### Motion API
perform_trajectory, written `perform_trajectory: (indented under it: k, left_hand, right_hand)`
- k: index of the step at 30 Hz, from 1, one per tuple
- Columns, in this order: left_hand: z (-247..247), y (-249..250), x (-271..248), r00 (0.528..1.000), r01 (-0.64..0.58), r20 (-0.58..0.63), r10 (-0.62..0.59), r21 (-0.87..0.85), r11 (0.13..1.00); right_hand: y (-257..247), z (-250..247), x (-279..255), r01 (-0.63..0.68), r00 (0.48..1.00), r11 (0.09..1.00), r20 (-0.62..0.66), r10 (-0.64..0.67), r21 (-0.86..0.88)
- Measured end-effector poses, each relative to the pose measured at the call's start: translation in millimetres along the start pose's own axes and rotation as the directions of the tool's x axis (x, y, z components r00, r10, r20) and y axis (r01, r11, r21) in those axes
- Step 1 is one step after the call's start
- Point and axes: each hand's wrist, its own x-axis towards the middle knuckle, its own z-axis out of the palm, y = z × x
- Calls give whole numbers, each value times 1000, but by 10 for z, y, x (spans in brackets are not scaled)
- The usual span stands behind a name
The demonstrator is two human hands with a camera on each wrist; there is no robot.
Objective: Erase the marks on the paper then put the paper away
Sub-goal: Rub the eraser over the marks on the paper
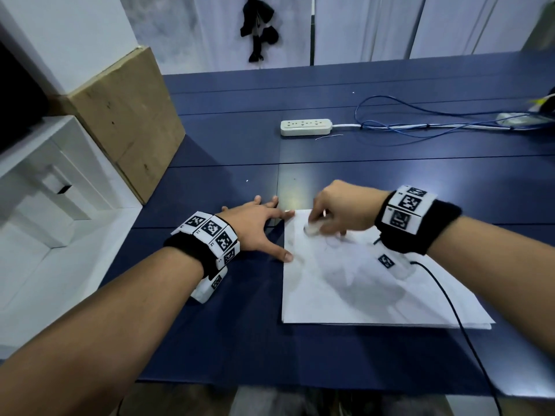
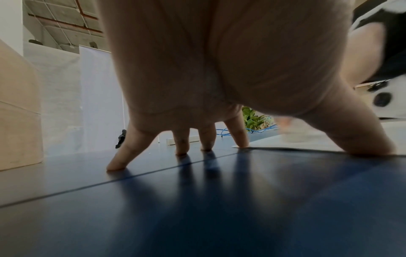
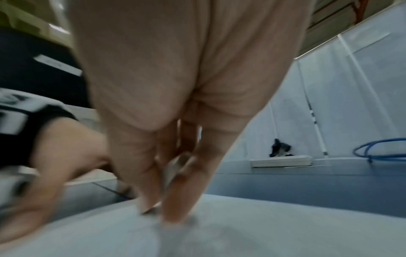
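A white sheet of paper lies on the blue table, near the front edge. My left hand is spread flat beside it, index fingertip and thumb pressing the paper's left edge, the other fingertips on the table. My right hand pinches a small white eraser and presses it on the paper's far left corner; it is blurred. In the right wrist view the eraser sits between thumb and fingers over the paper. Faint grey marks show on the sheet.
A white power strip and blue cables lie at the back of the table. A cardboard box and a white cabinet stand to the left. A black wire from my right wristband crosses the paper.
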Motion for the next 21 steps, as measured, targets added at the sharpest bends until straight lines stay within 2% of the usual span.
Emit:
perform_trajectory:
  k: [2,4,6,8,10,11,14,17,19,21]
  left_hand:
    - [-5,12,-9,1000,6,6,-6,-1,1000]
    - [-5,9,-9,1000,8,6,-8,2,1000]
    - [-3,3,1,1000,7,5,-7,-2,1000]
    - [-6,4,7,1000,8,6,-8,0,1000]
    - [-7,16,7,1000,10,9,-10,2,1000]
    - [-5,19,7,1000,10,8,-10,5,1000]
    - [-5,19,4,1000,14,10,-14,0,1000]
    - [-1,16,3,1000,16,10,-16,-4,1000]
    - [-1,11,5,1000,16,10,-16,-4,1000]
    - [2,-3,17,1000,15,7,-15,-1,1000]
  right_hand:
    - [87,-76,86,-70,994,998,-88,69,0]
    - [100,-51,78,-66,992,998,-106,64,-17]
    - [6,5,-45,-5,999,999,-41,4,-37]
    - [-110,58,-185,50,994,999,94,-52,19]
    - [-138,42,-195,52,985,998,164,-54,18]
    - [-104,19,-139,38,990,999,138,-39,7]
    - [36,-85,79,-60,997,998,-55,59,-10]
    - [120,-69,135,-101,990,994,-107,96,-43]
    - [79,23,43,-32,998,998,-50,30,-55]
    - [-25,109,-72,47,995,998,87,-43,-42]
